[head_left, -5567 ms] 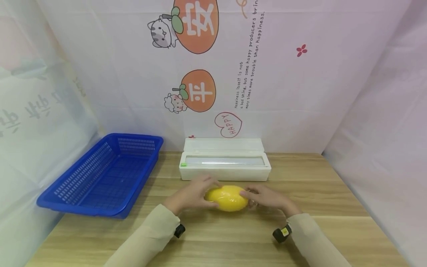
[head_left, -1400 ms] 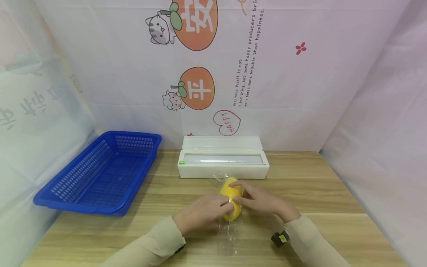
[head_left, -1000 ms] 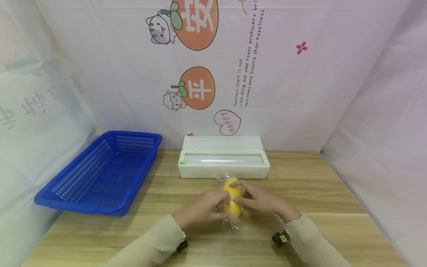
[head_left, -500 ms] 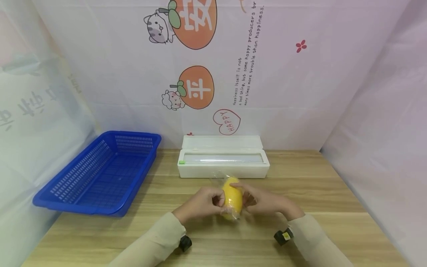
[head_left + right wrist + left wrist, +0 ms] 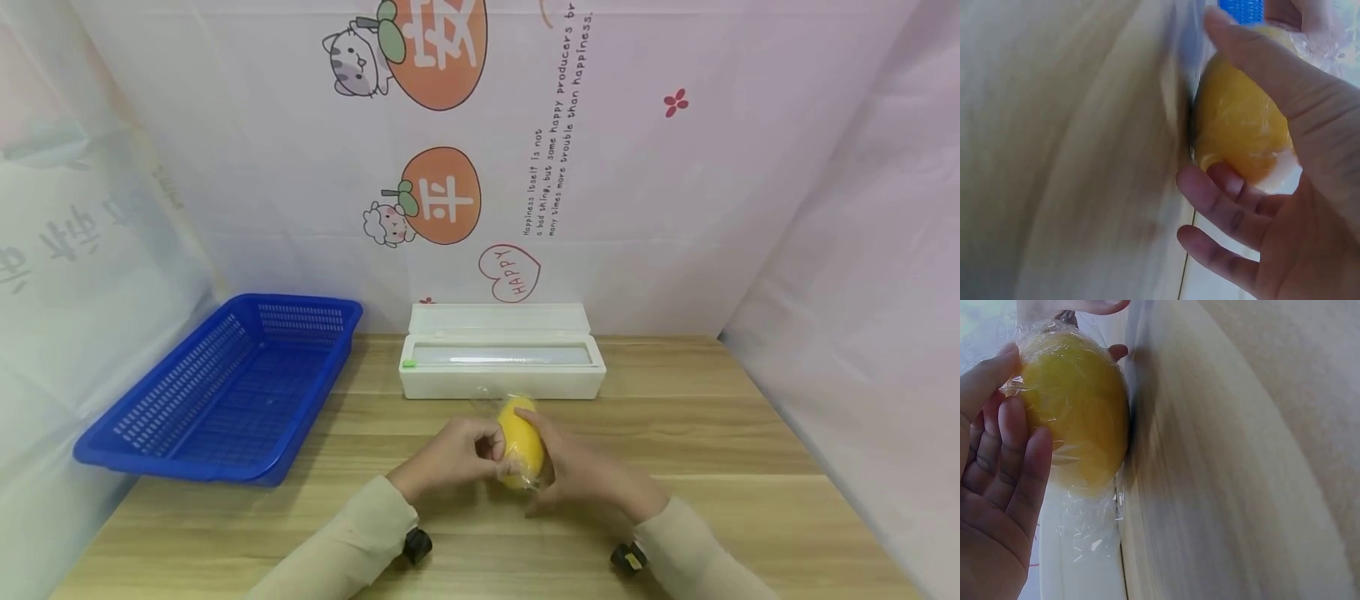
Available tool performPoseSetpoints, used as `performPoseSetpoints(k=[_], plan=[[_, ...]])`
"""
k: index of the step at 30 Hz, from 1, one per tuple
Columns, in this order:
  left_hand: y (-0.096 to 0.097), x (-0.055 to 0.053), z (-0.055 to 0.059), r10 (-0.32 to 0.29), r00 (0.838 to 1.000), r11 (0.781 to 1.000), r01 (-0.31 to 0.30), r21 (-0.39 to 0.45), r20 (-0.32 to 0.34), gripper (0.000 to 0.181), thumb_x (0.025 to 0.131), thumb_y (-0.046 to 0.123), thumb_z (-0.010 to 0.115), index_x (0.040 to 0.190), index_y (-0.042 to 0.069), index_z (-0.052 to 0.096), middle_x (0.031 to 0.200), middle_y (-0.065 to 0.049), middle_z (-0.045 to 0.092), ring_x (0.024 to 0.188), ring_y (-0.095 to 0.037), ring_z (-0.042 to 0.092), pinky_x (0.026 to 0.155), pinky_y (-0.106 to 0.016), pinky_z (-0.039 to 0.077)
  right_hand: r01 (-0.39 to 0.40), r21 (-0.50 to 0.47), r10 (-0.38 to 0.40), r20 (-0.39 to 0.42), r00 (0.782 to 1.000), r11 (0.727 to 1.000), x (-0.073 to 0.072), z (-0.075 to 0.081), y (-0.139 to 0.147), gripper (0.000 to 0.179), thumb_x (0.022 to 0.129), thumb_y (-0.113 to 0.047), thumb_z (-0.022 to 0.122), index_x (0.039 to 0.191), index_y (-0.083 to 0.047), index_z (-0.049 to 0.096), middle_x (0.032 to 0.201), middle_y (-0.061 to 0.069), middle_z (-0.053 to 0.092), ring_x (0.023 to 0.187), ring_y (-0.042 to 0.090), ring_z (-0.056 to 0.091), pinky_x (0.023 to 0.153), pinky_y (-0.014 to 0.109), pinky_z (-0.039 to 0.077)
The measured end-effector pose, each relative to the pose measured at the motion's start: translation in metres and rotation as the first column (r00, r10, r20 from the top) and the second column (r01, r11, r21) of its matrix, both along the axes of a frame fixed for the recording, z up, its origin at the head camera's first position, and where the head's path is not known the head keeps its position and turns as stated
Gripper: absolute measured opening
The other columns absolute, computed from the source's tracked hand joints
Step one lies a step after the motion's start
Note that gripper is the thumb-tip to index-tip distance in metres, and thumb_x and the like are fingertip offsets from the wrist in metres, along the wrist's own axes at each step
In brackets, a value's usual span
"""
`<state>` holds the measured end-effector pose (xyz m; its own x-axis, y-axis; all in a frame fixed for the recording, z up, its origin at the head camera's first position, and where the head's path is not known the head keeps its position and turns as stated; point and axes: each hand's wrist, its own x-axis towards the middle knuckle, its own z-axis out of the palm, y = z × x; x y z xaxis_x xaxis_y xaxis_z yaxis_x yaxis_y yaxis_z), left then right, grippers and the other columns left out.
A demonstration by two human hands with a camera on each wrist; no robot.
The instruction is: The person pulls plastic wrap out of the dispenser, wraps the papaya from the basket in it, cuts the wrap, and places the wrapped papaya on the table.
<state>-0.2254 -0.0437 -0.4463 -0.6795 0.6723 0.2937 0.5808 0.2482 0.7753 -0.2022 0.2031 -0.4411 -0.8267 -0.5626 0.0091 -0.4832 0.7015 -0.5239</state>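
A yellow oval fruit [image 5: 522, 442], loosely wrapped in clear cling film [image 5: 1088, 528], lies on the wooden table between both hands, its long side pointing away from me. My left hand [image 5: 457, 454] is at its left side; thumb and fingertips pinch the film near the close end. My right hand [image 5: 592, 471] curves around the right side, index fingertip on top toward the far end and thumb stretched past the near end. In the right wrist view the thumb crosses over the fruit [image 5: 1241, 119] while the other fingers bend under it. Loose film sticks out beyond the far end.
Behind the fruit stands a white cling film dispenser [image 5: 502, 383], lid raised, with a green slider [image 5: 408, 364] at its left end. A blue perforated basket [image 5: 262, 471] sits at the left. White printed sheets wall the table [image 5: 712, 417] on three sides.
The fruit was turned from lying crosswise to pointing away. The film trailing from its near end was folded up against it by the left hand. Lately the right thumb has shifted toward the near end.
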Motion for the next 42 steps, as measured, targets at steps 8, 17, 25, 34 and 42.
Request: performPoseSetpoints(k=[8,17,25,34,42], plan=[[-0.0003,0.0004,-0.0007,-0.015,0.999,1.000,0.015,0.007,0.030,0.018,0.086,0.027,0.082,0.082,0.020,0.065,0.077,0.010,0.062,0.071,-0.006,0.057,0.065,-0.023,0.054,0.015,0.003,-0.015,-0.047,0.999,1.000,0.0032,0.0020,-0.0030,0.108,0.078,-0.071,0.070,0.159,-0.021,0.020,0.155,0.019,0.037,0.112,0.022,0.058,0.089,0.041,0.053],[-0.0039,-0.0023,0.0026,-0.072,0.997,0.997,0.072,0.001,0.003,0.008,0.090,0.026,0.078,0.091,0.021,0.071,0.084,0.012,0.065,0.077,-0.005,0.060,0.071,-0.025,0.056,-0.012,-0.101,0.017,0.046,0.999,0.995,0.0009,0.0035,0.0013,0.095,0.087,-0.060,0.067,0.158,-0.016,0.022,0.154,0.022,0.036,0.124,0.029,0.052,0.099,0.049,0.048],[-0.0047,-0.0078,0.0032,-0.070,0.994,0.997,0.068,-0.026,-0.081,0.010,0.094,0.027,0.073,0.094,0.019,0.067,0.088,0.011,0.062,0.082,-0.004,0.059,0.074,-0.023,0.055,-0.027,-0.142,0.039,0.082,0.996,0.990,-0.0014,-0.0003,0.0043,0.093,0.087,-0.059,0.068,0.157,-0.021,0.020,0.148,0.020,0.044,0.124,0.028,0.053,0.100,0.049,0.047],[-0.0016,-0.0061,0.0032,-0.020,1.000,1.000,0.020,-0.016,-0.007,0.016,0.094,0.030,0.072,0.093,0.019,0.060,0.084,0.009,0.060,0.077,-0.008,0.055,0.068,-0.023,0.051,0.000,-0.154,0.012,0.077,0.997,0.988,-0.0021,-0.0017,0.0022,0.089,0.087,-0.061,0.067,0.156,-0.023,0.025,0.145,0.015,0.048,0.118,0.023,0.056,0.094,0.046,0.050],[-0.0023,-0.0076,0.0002,-0.055,0.998,0.998,0.055,-0.004,-0.021,0.005,0.095,0.019,0.071,0.099,0.016,0.069,0.084,0.010,0.062,0.077,-0.006,0.057,0.070,-0.024,0.054,0.025,-0.136,-0.015,0.075,0.997,0.990,-0.0031,0.0017,-0.0015,0.090,0.085,-0.064,0.069,0.153,-0.021,0.028,0.125,0.010,0.056,0.096,0.016,0.058,0.078,0.038,0.051]])
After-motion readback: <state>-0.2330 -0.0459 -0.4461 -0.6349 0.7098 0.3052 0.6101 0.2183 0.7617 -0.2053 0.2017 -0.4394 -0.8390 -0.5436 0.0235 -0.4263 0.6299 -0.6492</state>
